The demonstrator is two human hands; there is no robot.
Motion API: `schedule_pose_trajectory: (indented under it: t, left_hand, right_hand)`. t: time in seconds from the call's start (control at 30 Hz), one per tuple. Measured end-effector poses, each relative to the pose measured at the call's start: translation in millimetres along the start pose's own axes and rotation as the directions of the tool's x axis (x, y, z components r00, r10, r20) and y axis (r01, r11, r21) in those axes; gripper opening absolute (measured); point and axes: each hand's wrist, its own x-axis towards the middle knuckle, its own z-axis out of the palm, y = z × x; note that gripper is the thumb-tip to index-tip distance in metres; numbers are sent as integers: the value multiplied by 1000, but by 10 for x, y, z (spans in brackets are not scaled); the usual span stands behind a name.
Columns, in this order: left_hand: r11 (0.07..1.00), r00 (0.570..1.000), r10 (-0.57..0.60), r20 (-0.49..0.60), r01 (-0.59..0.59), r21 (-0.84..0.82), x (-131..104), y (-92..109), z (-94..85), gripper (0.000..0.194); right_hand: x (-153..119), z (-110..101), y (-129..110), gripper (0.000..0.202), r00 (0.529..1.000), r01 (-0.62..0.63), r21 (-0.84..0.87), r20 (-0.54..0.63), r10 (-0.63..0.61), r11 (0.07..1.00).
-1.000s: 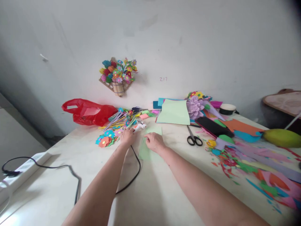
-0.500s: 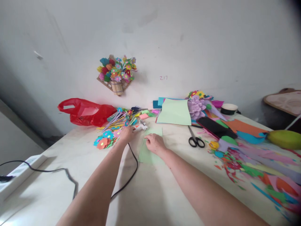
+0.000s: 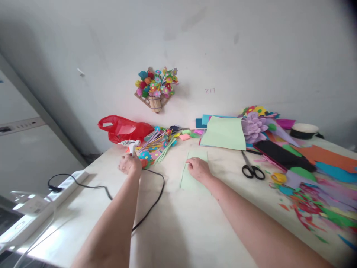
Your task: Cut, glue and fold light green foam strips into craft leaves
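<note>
My left hand [image 3: 129, 163] is wrapped round the handle of a white glue gun [image 3: 133, 145], whose black cord trails over the table. Its nozzle points left, in front of the red bag. A strip of light green paper [image 3: 196, 182] lies flat on the table, and my right hand [image 3: 197, 168] rests on it with curled fingers near its left part. Along that left part runs a thin green edge or piece; whether my fingers pinch it is hidden. Foam flowers [image 3: 145, 155] lie just right of the glue gun.
Black-handled scissors [image 3: 252, 172], a phone [image 3: 283, 155] and coloured scraps [image 3: 306, 204] lie at the right. Green sheets [image 3: 223, 133] sit at the back. A red bag [image 3: 128, 128] is at the back left, a power strip [image 3: 67, 184] at the left edge.
My left hand has moved left with the glue gun, from beside the paper to in front of the red bag. The view has turned left. My right hand remains on the green paper.
</note>
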Motion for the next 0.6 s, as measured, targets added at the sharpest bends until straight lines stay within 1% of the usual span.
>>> schedule_pose_trajectory:
  t: [0.1,0.23,0.3,0.33,0.37,0.4,0.43,0.5,0.53,0.57,0.6]
  left_hand:
    - [991,990,-104,93,96,89,128,-205,-8,35]
    - [980,971,-178,158,161,118,198,-356,49,33]
    - [970,959,-229,167,209,127,198,-383,59,28]
    - [968,962,-234,143,217,127,192,-379,47,27]
    - [968,968,-231,97,219,121,184,-359,22,27]
    - [980,983,-178,36,174,92,174,-319,-17,31]
    - [993,995,-100,-18,101,53,161,-256,-68,38]
    - [998,996,-24,-89,19,-56,119,-59,-187,45]
    - [992,996,8,-86,-19,-121,85,69,-242,41]
    - [980,999,35,-19,-39,-196,37,210,-284,36]
    - [957,991,110,74,-85,-279,-27,357,-309,35]
  right_hand:
    - [-1,-1,1,29,1000,2,7,3,-2,1000]
    - [-10,-10,-1,29,1000,-11,8,13,11,1000]
    - [-14,-19,-4,28,1000,-20,13,18,20,1000]
    - [-13,-25,-6,28,1000,-21,22,17,21,1000]
    - [-11,-31,-8,29,1000,-24,35,11,24,999]
    - [-6,-36,-10,29,1000,-31,54,-1,31,998]
    - [0,-40,-11,30,999,-47,76,-18,49,996]
    - [18,-46,-9,32,993,-97,120,-60,104,988]
    - [27,-48,-5,33,988,-123,136,-81,134,983]
    - [35,-50,-1,33,982,-145,145,-101,160,979]
    - [41,-55,6,33,976,-160,148,-122,179,976]
